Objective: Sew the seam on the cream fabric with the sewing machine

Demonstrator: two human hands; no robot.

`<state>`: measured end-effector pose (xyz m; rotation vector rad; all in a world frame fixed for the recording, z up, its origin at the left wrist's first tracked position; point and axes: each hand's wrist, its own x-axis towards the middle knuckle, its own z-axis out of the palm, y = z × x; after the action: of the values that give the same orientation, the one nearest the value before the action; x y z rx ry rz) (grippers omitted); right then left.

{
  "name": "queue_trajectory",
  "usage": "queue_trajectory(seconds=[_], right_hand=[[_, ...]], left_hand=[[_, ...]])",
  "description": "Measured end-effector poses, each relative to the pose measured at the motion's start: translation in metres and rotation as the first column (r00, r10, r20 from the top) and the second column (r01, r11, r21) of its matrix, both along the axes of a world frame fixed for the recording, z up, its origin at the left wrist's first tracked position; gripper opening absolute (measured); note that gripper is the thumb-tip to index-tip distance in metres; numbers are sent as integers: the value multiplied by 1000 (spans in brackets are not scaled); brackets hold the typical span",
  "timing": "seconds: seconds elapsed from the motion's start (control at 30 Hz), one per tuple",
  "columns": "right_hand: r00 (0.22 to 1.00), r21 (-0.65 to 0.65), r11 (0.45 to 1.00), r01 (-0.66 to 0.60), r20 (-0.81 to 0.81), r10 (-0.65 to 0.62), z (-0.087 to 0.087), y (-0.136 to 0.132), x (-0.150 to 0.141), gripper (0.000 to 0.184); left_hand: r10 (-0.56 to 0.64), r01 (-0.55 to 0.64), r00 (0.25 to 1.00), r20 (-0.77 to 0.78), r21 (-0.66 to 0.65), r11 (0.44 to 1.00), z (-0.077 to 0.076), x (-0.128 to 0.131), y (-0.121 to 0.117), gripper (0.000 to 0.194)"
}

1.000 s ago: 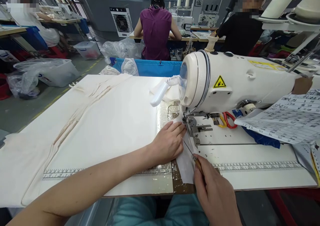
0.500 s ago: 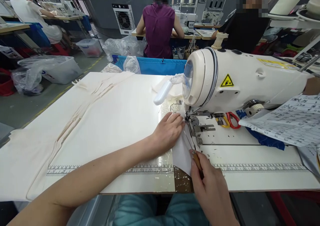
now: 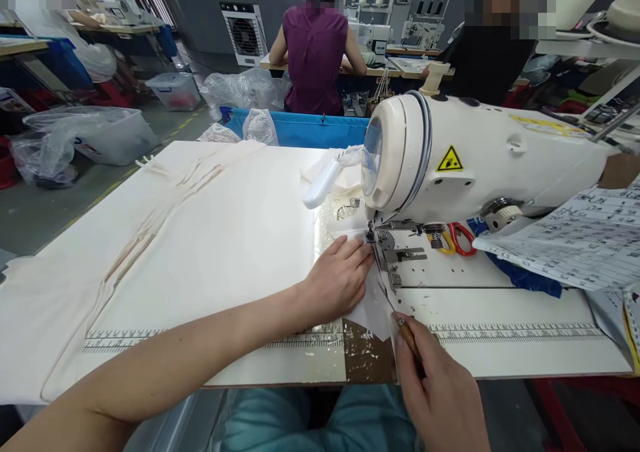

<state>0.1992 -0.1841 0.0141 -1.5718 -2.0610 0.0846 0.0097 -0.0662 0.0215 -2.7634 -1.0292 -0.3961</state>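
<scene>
My left hand [image 3: 340,275] lies over a small piece of white fabric [image 3: 371,305], its fingers stretched toward the presser foot [image 3: 370,233] of a sewing machine [image 3: 480,152]. The fabric passes under this hand, and part of it shows beyond the fingertips. In my right hand [image 3: 440,385] is an awl [image 3: 407,335] with a wooden handle and a thin metal shaft. Its shaft slants up and left along the fabric's right edge, toward the foot. Exactly where the tip rests is hard to make out.
Cream fabric [image 3: 127,252] is heaped along the table's left side. Red-handled scissors [image 3: 463,240] and handwritten sheets [image 3: 575,242] lie at right beneath the machine arm. A white lamp [image 3: 323,184] juts left of the machine head. A co-worker in purple [image 3: 316,52] sits ahead.
My right hand and the awl have moved a little down and right. My left hand sits slightly lower, and more fabric shows past its fingertips. The whole view has shifted slightly.
</scene>
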Motion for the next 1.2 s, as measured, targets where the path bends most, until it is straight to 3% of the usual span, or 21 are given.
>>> queue_trajectory(seconds=[0.13,0.23,0.47,0.9,1.2], right_hand=[[971,-192,970,151,-156,-182,0,-2,11,33],[928,-293,939,183,-264,-263,2,-2,14,34],[860,-308,930,202,-400,-319,4,0,13,35],[818,-360,906,224,-435,-375,10,1,9,39],[769,-407,895,185,-507,-389,-3,0,17,45]], left_hand=[[-6,6,1000,0,1,1000,1,1,-2,44],[0,0,1000,5,5,1000,1,2,-6,48],[-23,23,999,-23,-15,1000,1,3,-11,45],[-23,24,1000,13,-15,1000,3,4,-17,42],[-22,23,1000,17,-28,999,2,5,-18,40]])
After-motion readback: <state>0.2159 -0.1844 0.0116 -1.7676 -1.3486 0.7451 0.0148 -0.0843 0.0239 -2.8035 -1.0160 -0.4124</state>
